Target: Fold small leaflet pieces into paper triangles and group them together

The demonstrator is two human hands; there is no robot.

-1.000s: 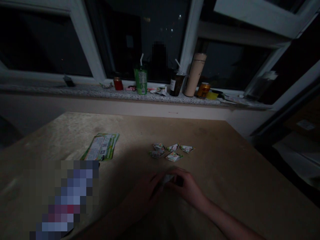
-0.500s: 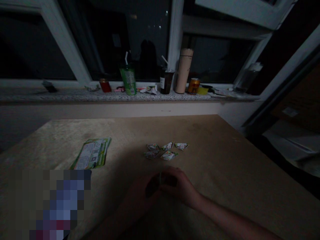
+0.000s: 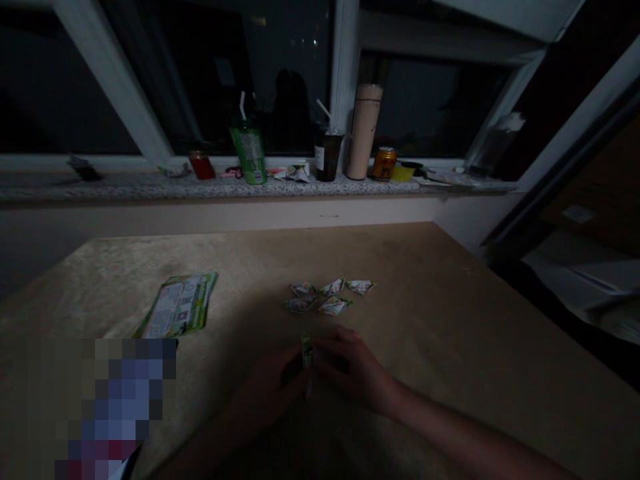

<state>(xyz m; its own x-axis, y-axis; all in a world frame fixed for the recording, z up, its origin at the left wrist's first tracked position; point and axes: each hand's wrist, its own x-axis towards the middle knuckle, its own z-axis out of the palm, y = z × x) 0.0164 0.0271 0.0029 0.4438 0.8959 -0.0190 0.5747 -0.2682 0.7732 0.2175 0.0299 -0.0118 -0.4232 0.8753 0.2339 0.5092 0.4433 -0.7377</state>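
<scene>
A narrow green-and-white folded paper strip (image 3: 307,352) stands between my hands above the table. My left hand (image 3: 273,380) pinches it from the left, though its fingers are dark and hard to make out. From the other side, my right hand (image 3: 354,367) closes its thumb and fingers on the strip. Just beyond lie several small folded paper pieces with pointed ends, among them one at the near right (image 3: 335,306) and one at the far right (image 3: 361,287). To the left rests a flat stack of green-and-white printed leaflets (image 3: 175,305).
A blurred-out blue object (image 3: 125,393) lies at the near left of the wooden table (image 3: 425,280). On the windowsill (image 3: 170,191) behind stand a green cup (image 3: 250,157), a dark cup (image 3: 327,157), a pink flask (image 3: 365,133), an orange can (image 3: 385,164) and a red jar (image 3: 201,165).
The strip now shows its printed face more plainly between my fingers. My left hand has shifted slightly left, and the view has tilted a little downward.
</scene>
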